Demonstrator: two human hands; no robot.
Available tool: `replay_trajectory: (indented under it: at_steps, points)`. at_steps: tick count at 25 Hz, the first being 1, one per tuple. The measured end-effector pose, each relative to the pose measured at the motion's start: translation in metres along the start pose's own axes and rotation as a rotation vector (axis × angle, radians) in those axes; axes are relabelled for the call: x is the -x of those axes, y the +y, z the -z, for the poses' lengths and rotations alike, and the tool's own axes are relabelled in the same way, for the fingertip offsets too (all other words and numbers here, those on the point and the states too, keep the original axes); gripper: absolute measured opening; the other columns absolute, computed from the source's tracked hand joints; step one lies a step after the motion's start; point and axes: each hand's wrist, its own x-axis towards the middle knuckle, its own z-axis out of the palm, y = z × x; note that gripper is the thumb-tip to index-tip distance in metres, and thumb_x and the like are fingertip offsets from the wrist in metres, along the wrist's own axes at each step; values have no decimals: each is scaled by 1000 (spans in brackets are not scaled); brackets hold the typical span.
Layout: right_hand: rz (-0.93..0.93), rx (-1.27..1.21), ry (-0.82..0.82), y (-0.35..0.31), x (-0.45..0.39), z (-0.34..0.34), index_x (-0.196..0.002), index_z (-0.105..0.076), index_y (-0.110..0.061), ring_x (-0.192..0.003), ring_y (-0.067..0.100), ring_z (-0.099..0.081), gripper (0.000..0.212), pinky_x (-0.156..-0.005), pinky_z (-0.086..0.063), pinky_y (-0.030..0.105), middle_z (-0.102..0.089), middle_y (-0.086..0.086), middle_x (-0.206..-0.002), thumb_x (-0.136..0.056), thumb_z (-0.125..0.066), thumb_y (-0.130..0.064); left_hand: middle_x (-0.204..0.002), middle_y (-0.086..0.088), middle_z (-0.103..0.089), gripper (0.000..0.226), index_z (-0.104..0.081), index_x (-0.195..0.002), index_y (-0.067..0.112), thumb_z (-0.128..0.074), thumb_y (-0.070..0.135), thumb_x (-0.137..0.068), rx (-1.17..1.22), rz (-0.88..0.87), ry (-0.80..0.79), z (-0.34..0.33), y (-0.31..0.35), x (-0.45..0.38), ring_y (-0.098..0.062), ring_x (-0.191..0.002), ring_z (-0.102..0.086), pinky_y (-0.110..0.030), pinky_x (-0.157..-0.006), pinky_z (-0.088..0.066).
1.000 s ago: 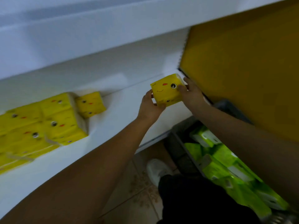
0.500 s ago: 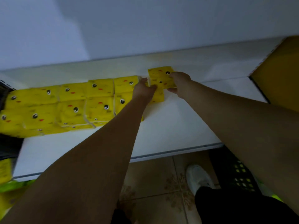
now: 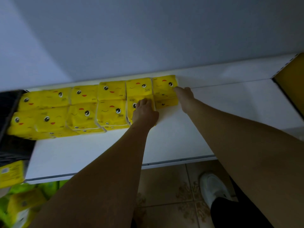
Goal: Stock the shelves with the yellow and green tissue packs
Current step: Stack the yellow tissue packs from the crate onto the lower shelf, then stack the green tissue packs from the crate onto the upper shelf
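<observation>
Several yellow tissue packs with cartoon faces (image 3: 111,102) stand in stacked rows at the back left of the white shelf (image 3: 189,139). The newest yellow pack (image 3: 164,84) tops the right end of the back row. My right hand (image 3: 185,97) touches its right side with straight fingers. My left hand (image 3: 144,111) lies flat against the front of the neighbouring stack (image 3: 139,89), fingers pointing up. Neither hand grips anything.
The shelf's right half and front strip are bare white. A yellow panel (image 3: 291,86) bounds it at the right. More yellow and green packs (image 3: 19,198) lie low at the left. Below are a tiled floor (image 3: 166,191) and my white shoe (image 3: 213,188).
The pack I carried in both hands now sits on the right end of the back row. Both hands let go and now press flat against the packs.
</observation>
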Motion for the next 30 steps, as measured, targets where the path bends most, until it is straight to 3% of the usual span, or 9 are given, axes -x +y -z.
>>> replay_trajectory:
  at_steps: [4, 6, 10, 13, 17, 20, 23, 26, 30]
  points:
    - [98, 41, -118, 2, 3, 2, -140, -39, -9, -106, 22, -43, 56, -85, -34, 32, -45, 6, -120, -91, -55, -30, -155, -9, -28, 59, -39, -143, 11, -57, 23, -88, -31, -13, -29, -1, -1, 2, -27, -144, -22, -42, -111, -32]
    - [79, 57, -187, 5, 5, -1, -140, -36, -11, -107, 21, -42, 57, -87, -34, 32, -45, 4, -124, -91, -56, -29, -153, -11, -29, 61, -37, -143, 11, -58, 27, -88, -83, -2, -47, 0, 4, 2, -29, -144, -22, -43, -111, -33]
    - [174, 489, 96, -10, 20, 5, -141, -35, -6, -128, 34, -41, 62, -101, -36, 40, -42, 17, -141, -93, -47, -44, -138, -16, -44, 56, -41, -138, 12, -59, 30, -88, -115, -68, 37, 25, 47, -6, -34, -130, -39, -44, -100, -39]
    - [206, 363, 209, -39, 38, 38, -145, -31, -7, -130, 36, -42, 66, -105, -36, 43, -43, 15, -143, -94, -43, -47, -133, -18, -47, 53, -43, -135, 10, -58, 29, -88, -94, -173, 66, 41, 105, 9, -37, -125, -43, -43, -98, -40]
    - [299, 278, 298, -57, 68, 128, -135, -47, -9, -117, 33, -54, 58, -98, -46, 43, -58, 10, -128, -90, -41, -46, -122, -19, -51, 50, -43, -131, 7, -55, 32, -89, -5, -281, -19, 40, 183, 62, -38, -117, -49, -43, -94, -44]
    - [353, 345, 354, -47, 110, 221, -147, -30, -7, -130, 33, -42, 64, -105, -39, 43, -42, 14, -145, -97, -39, -47, -129, -17, -49, 60, -34, -142, 9, -52, 37, -92, 44, -361, -179, 30, 249, 119, -33, -118, -50, -43, -94, -47]
    - [374, 319, 422, -15, 161, 321, -151, -22, -7, -138, 32, -34, 67, -111, -31, 40, -32, 15, -153, -99, -40, -45, -141, -15, -42, 63, -30, -147, 12, -49, 41, -94, -62, -496, -329, 17, 317, 177, -30, -126, -45, -40, -100, -45]
    - [319, 330, 468, 42, 212, 411, -152, -20, -5, -140, 30, -31, 66, -111, -29, 37, -27, 14, -156, -101, -41, -42, -142, -14, -44, 55, -41, -142, 13, -49, 41, -96, -149, -651, -443, 7, 375, 228, -28, -125, -47, -32, -98, -42]
    - [110, 437, 560, 182, 268, 486, -145, -29, -1, -126, 36, -44, 60, -96, -40, 42, -38, 19, -144, -100, -46, -36, -128, -10, -57, 43, -53, -132, 16, -48, 39, -96, -189, -787, -604, -34, 426, 301, -22, -106, -54, -28, -81, -42]
